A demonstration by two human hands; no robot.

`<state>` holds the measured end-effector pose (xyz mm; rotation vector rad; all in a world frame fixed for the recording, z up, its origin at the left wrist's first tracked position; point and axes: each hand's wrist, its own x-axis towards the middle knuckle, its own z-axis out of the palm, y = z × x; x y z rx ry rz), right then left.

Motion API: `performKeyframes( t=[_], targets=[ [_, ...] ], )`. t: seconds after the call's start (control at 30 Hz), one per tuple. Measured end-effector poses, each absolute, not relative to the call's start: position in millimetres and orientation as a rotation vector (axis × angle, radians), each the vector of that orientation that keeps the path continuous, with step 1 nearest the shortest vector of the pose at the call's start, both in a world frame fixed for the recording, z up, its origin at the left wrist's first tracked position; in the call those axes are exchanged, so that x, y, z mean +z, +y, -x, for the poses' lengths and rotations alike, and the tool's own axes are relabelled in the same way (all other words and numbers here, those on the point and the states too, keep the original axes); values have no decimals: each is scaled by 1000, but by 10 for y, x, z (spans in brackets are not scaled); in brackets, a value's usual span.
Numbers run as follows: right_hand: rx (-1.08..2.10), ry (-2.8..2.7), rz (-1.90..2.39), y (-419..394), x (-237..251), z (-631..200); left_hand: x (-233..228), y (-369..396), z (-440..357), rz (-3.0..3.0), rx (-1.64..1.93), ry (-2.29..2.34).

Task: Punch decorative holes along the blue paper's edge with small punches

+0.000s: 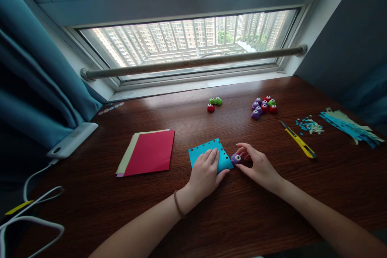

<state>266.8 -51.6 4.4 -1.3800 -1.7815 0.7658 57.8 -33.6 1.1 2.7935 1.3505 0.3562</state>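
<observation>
My left hand (205, 169) lies flat on a blue sheet of paper (211, 146), fingers stretched out, pressing it to the table. Small punched shapes run along the sheet's upper and right edges; its lower part is under my hand. Between the thumb and fingers of my right hand (256, 165) is a purple craft punch (236, 159), at the sheet's right corner. Whether the paper sits in the punch's slot I cannot tell.
Red and pale sheets (151, 153) lie stacked at left. Several craft punches (263, 107) stand behind, three more (213, 104) nearer the middle. A yellow utility knife (299, 141), paper bits (311, 125) and paper strips (350, 127) are at right. A white power strip (72, 140) lies far left.
</observation>
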Motion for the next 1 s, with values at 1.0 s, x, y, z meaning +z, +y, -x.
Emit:
performKeyframes(
  t=[1.0],
  targets=[
    [804, -1777, 1340, -508, 3, -2660, 10, -330, -580, -2800, 354, 1351]
  ],
)
